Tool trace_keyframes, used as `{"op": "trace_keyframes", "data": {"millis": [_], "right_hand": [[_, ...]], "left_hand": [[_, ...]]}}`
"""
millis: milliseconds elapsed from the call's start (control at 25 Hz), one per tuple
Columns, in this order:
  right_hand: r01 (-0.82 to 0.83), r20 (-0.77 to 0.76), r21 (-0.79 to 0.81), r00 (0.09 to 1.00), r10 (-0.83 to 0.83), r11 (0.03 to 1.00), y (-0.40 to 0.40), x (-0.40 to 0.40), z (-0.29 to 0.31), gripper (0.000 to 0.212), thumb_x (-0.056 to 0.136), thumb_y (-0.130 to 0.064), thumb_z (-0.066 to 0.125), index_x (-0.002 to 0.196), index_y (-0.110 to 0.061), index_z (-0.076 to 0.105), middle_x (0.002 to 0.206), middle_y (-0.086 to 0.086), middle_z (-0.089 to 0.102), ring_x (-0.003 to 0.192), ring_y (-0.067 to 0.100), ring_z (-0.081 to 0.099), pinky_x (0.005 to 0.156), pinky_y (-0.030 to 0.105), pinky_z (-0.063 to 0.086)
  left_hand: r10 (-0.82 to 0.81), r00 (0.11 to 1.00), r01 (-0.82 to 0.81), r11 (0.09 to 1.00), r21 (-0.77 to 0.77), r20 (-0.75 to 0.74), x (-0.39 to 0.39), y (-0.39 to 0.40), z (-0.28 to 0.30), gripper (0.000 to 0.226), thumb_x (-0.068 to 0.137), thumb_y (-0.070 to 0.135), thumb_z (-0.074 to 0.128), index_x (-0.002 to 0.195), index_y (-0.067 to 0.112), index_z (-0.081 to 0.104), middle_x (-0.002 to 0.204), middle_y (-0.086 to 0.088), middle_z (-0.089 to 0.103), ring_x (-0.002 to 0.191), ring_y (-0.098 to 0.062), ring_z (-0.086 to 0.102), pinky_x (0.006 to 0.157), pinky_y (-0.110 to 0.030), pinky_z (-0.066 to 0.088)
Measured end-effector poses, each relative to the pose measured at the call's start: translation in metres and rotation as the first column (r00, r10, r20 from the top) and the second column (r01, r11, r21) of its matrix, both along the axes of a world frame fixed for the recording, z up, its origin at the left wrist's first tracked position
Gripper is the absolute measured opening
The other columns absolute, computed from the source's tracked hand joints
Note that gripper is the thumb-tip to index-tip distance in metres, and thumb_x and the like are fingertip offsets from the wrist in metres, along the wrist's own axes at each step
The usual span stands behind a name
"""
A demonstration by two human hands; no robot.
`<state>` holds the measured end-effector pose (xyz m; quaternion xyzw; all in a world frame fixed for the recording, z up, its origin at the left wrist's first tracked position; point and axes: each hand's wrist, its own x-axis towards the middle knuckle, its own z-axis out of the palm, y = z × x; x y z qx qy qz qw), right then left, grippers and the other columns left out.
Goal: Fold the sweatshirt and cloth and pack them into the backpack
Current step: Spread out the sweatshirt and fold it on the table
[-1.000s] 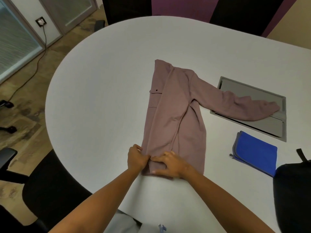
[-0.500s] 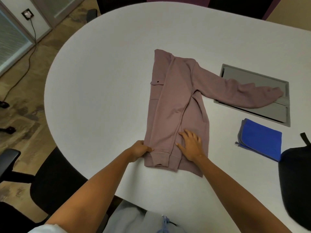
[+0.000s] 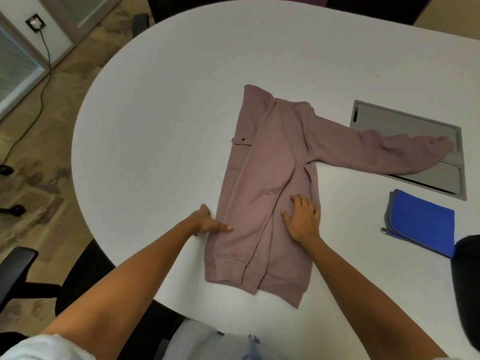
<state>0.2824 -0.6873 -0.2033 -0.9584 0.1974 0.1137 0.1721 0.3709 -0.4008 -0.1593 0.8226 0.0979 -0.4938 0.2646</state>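
Note:
A mauve sweatshirt [image 3: 272, 152] lies lengthwise on the white table [image 3: 161, 126], its left side folded in over the body. Its right sleeve stretches out to the right over a grey panel. My left hand [image 3: 207, 222] pinches the sweatshirt's left edge, thumb on top of the fabric. My right hand [image 3: 302, 219] rests flat on the lower body of the sweatshirt, fingers spread. A folded blue cloth [image 3: 423, 222] with grey trim lies to the right. At the right frame edge I see only part of the black backpack [image 3: 467, 281].
A grey recessed panel [image 3: 405, 120] sits in the table at the right, under the sleeve's cuff. A black office chair [image 3: 23, 268] stands at the table's near-left edge. Another dark chair is at the far side. A cable runs across the floor at left.
Both hands have left the hem and moved up the sweatshirt. My right hand slid up and now lies flat on the body; my left hand shifted along the left edge.

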Motion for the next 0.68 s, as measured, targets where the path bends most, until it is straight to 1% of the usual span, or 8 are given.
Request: {"op": "trace_keyframes", "data": {"millis": [80, 160, 280, 360, 400, 520, 600, 680], "right_hand": [[0.048, 0.054, 0.009, 0.997, -0.048, 0.999, -0.003, 0.014, 0.001, 0.059, 0.096, -0.045, 0.054, 0.145, -0.014, 0.042, 0.148, 0.01, 0.043, 0.135, 0.031, 0.039, 0.113, 0.047, 0.031], [0.114, 0.144, 0.079, 0.982, -0.124, 0.99, -0.006, 0.03, 0.006, 0.061, 0.095, -0.045, 0.057, 0.143, -0.01, 0.044, 0.141, 0.014, 0.049, 0.127, 0.033, 0.046, 0.109, 0.046, 0.037], [0.138, 0.253, 0.186, 0.95, -0.183, 0.973, -0.005, 0.06, 0.015, 0.069, 0.09, -0.052, 0.062, 0.141, -0.009, 0.044, 0.14, 0.015, 0.048, 0.128, 0.033, 0.046, 0.109, 0.045, 0.039], [0.001, 0.159, 0.209, 0.987, -0.035, 0.978, 0.002, 0.081, 0.018, 0.089, 0.08, -0.064, 0.066, 0.149, -0.018, 0.034, 0.154, 0.011, 0.034, 0.141, 0.033, 0.032, 0.117, 0.05, 0.028], [-0.079, 0.05, 0.188, 0.996, 0.071, 0.979, 0.005, 0.09, 0.017, 0.104, 0.073, -0.073, 0.066, 0.154, -0.025, 0.024, 0.162, 0.008, 0.019, 0.148, 0.033, 0.018, 0.119, 0.055, 0.018], [-0.217, -0.257, 0.173, 0.932, 0.257, 0.961, 0.009, 0.103, 0.008, 0.138, 0.051, -0.09, 0.064, 0.154, -0.042, -0.014, 0.163, -0.001, -0.026, 0.148, 0.035, -0.024, 0.111, 0.071, -0.006], [-0.254, -0.328, 0.189, 0.894, 0.305, 0.948, 0.006, 0.105, 0.003, 0.148, 0.045, -0.091, 0.067, 0.149, -0.044, -0.028, 0.158, -0.002, -0.038, 0.143, 0.037, -0.035, 0.106, 0.077, -0.008], [-0.271, -0.326, 0.187, 0.89, 0.319, 0.944, 0.005, 0.105, 0.001, 0.154, 0.04, -0.091, 0.068, 0.146, -0.044, -0.033, 0.155, -0.002, -0.042, 0.14, 0.038, -0.039, 0.103, 0.079, -0.008]], "left_hand": [[0.058, 0.991, -0.047, 0.995, -0.088, 0.123, 0.032, -0.014, 0.007, 0.118, 0.063, 0.055, 0.088, 0.149, 0.008, 0.022, 0.153, -0.015, 0.036, 0.135, -0.036, 0.044, 0.106, -0.049, 0.042], [0.096, 0.969, -0.062, 0.987, -0.15, 0.229, 0.065, -0.031, 0.014, 0.116, 0.064, 0.057, 0.087, 0.149, 0.009, 0.023, 0.151, -0.016, 0.039, 0.134, -0.035, 0.046, 0.105, -0.045, 0.043], [0.156, 0.947, -0.098, 0.973, -0.21, 0.282, 0.114, -0.057, 0.014, 0.111, 0.068, 0.057, 0.084, 0.149, 0.01, 0.024, 0.151, -0.017, 0.04, 0.132, -0.035, 0.047, 0.104, -0.045, 0.044], [0.193, 0.941, -0.126, 0.962, -0.242, 0.278, 0.144, -0.072, 0.011, 0.109, 0.072, 0.056, 0.082, 0.151, 0.01, 0.023, 0.153, -0.017, 0.038, 0.135, -0.036, 0.045, 0.107, -0.046, 0.043], [0.213, 0.94, -0.142, 0.954, -0.263, 0.265, 0.157, -0.079, 0.009, 0.108, 0.075, 0.055, 0.08, 0.153, 0.011, 0.021, 0.155, -0.016, 0.037, 0.137, -0.036, 0.044, 0.109, -0.046, 0.041], [0.324, 0.929, -0.252, 0.908, -0.335, 0.18, 0.188, -0.1, 0.003, 0.104, 0.079, 0.051, 0.078, 0.155, 0.011, 0.02, 0.157, -0.013, 0.035, 0.139, -0.035, 0.041, 0.11, -0.046, 0.039], [0.391, 0.911, -0.323, 0.875, -0.36, 0.132, 0.204, -0.113, -0.003, 0.099, 0.081, 0.048, 0.078, 0.154, 0.009, 0.023, 0.154, -0.012, 0.038, 0.136, -0.034, 0.044, 0.106, -0.044, 0.041], [0.463, 0.877, -0.389, 0.839, -0.381, 0.126, 0.219, -0.125, -0.012, 0.093, 0.082, 0.045, 0.078, 0.151, 0.007, 0.029, 0.146, -0.012, 0.048, 0.127, -0.032, 0.053, 0.098, -0.04, 0.044]]}}
